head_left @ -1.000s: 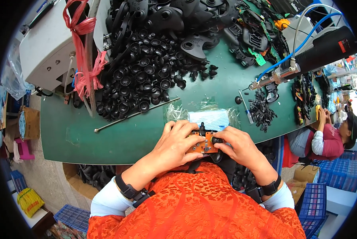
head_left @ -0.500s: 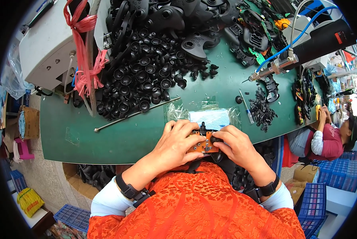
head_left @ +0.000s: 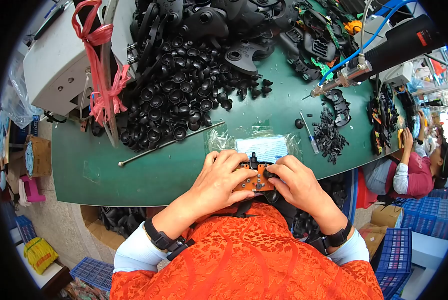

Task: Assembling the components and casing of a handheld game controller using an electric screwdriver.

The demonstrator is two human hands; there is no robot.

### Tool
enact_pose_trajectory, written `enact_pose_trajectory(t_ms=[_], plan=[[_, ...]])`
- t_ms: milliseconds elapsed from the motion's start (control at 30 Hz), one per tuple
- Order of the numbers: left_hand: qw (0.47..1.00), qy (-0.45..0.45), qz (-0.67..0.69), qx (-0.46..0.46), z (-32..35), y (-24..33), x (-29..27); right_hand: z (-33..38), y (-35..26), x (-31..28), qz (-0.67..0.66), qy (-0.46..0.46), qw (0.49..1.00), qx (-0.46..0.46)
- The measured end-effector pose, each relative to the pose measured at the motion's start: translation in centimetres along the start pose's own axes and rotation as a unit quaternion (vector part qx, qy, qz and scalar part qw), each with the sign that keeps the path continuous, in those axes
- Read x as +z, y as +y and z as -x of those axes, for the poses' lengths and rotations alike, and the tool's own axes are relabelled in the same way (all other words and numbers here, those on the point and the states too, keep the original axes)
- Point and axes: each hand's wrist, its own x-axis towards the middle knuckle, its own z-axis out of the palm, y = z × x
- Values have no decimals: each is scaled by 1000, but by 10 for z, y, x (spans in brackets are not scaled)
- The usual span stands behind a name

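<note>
Close to my body, at the table's near edge, an orange-brown circuit board (head_left: 258,181) with small buttons sits in a dark controller part. My left hand (head_left: 215,179) is closed on the board's left side, thumb below and fingers over its top. At the right side my right hand (head_left: 298,181) pinches a black thumbstick cap (head_left: 269,173) against the board. The fingers partly cover both pieces. Just beyond them lies a white printed paper (head_left: 263,148) under clear plastic.
A heap of black thumbstick caps (head_left: 176,90) and controller shells (head_left: 244,56) covers the table's far left. A metal rod (head_left: 171,143) lies before it. An electric screwdriver (head_left: 379,60) hangs at right above small black parts (head_left: 330,137). A co-worker (head_left: 416,170) sits far right.
My hands stay almost in place on the board and cap. The view has shifted slightly. At the far right, the co-worker's hands have moved apart.
</note>
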Motion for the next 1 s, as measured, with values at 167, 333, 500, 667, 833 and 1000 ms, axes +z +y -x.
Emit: enact_pose_trajectory(t_ms=[167, 333, 500, 667, 833, 1000], plan=[[1000, -2, -1, 0, 0, 1, -1, 3, 4, -1, -33, 13, 999, 3], [1000, -7, -4, -2, 0, 0, 0, 1, 5, 3, -37, 11, 999, -8], [1000, -8, -1, -1, 0, 0, 0, 0, 1, 0, -25, -3, 1000, -7], [1000, -8, -2, -3, 0, 0, -1, -2, 1, -1, 3, -23, 1000, -21], [1000, -6, 2, 0, 1, 0, 0, 2, 10, 8, -21, 0, 1000, 11], [1000, 0, 0, 1, 2, -2, 1, 3, 10, 4, -65, 10, 997, 32]])
